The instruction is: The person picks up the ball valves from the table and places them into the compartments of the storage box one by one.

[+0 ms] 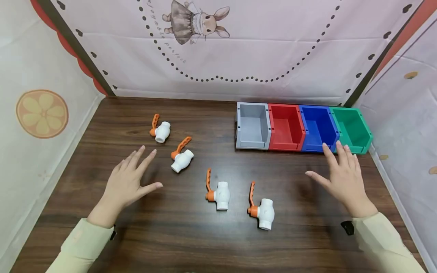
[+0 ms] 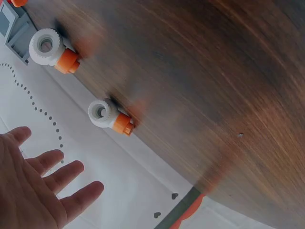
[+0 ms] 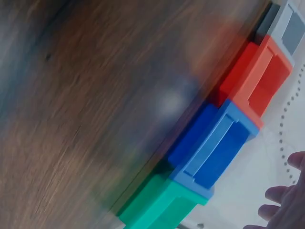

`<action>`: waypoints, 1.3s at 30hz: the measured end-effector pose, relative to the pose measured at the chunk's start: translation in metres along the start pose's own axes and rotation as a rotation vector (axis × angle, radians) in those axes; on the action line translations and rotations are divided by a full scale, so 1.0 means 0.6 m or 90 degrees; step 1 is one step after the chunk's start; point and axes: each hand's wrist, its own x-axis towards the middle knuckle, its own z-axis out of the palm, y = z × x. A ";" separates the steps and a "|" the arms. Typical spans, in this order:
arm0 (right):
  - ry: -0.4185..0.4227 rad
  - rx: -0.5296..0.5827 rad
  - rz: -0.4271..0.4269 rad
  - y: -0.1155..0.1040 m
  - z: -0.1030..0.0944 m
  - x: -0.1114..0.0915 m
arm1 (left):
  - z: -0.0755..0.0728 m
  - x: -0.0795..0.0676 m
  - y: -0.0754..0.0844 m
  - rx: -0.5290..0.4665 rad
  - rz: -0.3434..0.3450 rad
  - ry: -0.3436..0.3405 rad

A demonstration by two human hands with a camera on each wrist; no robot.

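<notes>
Four is avoided here: several white ball valves with orange lever handles lie on the table. In the head view, one valve (image 1: pixel 162 132) is farthest back at left, and a second valve (image 1: pixel 182 160) lies nearer. A third valve (image 1: pixel 222 195) sits near the middle, with a fourth valve (image 1: pixel 266 214) to its right. My left hand (image 1: pixel 127 182) hovers left of the valves, fingers spread and holding nothing. My right hand (image 1: pixel 345 178), also spread and holding nothing, hovers in front of the blue bin (image 1: pixel 312 148) and green bin (image 1: pixel 362 148). Both wrist views show extended fingers.
A grey bin (image 1: pixel 252 145) and a red bin (image 1: pixel 286 146) continue the row at the back right. The dark wooden table (image 1: pixel 177 242) is bordered by a printed cloth (image 1: pixel 259 49) behind and cloth walls on both sides.
</notes>
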 end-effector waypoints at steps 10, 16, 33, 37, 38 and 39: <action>0.038 0.012 0.031 0.035 -0.011 0.016 | 0.001 0.010 0.014 -0.025 0.010 0.031; 0.059 0.018 0.053 0.056 -0.016 0.027 | -0.008 0.019 0.031 -0.032 0.007 0.028; 0.100 0.026 0.089 0.103 -0.024 0.047 | -0.010 0.040 0.068 -0.053 0.008 0.087; 0.100 0.029 0.095 0.109 -0.022 0.049 | -0.011 0.049 0.079 -0.051 0.028 0.095; 0.101 0.030 0.094 0.110 -0.021 0.049 | -0.011 0.051 0.082 -0.050 0.031 0.095; 0.103 0.032 0.093 0.112 -0.020 0.048 | -0.011 0.053 0.085 -0.050 0.034 0.095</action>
